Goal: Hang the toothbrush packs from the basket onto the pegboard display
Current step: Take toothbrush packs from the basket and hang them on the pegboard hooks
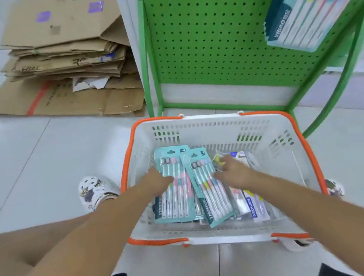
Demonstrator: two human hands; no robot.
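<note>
A white basket [209, 124] with orange rim stands on the floor below the green pegboard [207, 27]. Inside lie teal toothbrush packs: one at the left [178, 199] and one overlapping it, tilted [210, 195]. My left hand [156, 179] reaches into the basket and grips the left edge of the left pack. My right hand [233, 170] lies on the right edge of the tilted pack, fingers curled at it. More packs in clear wrapping [252, 203] lie underneath at the right. A stack of teal packs [311, 0] hangs on the pegboard at upper right.
Flattened cardboard boxes [65, 58] are piled on the tiled floor to the left of the green display frame [148, 55]. A patterned shoe [96, 190] stands beside the basket's left side. A green curved bar [342, 80] runs down at the right.
</note>
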